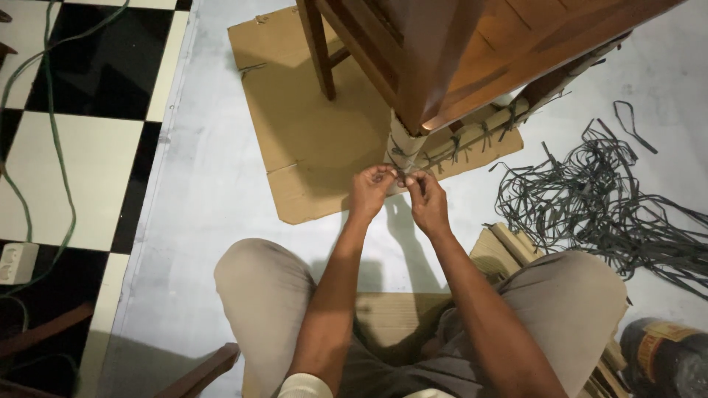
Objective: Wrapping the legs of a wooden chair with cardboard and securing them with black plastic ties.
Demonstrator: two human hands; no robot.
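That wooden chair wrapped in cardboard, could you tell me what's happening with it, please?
A seated person works with both hands at the wooden chair, whose leg and rail are wrapped in pale cardboard padding bound with dark strapping. The left hand and right hand meet at the foot of the wrapped leg, fingers pinching a dark strap there. The chair stands on a flat cardboard sheet. A loose tangle of dark straps lies on the floor to the right.

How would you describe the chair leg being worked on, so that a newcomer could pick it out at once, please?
Start at the brown wooden chair standing on the flat cardboard sheet. Its nearest leg, the pale-wrapped chair leg, ends just above the left hand and right hand. Unlike the bare dark wooden leg behind, it is bound with dark straps.
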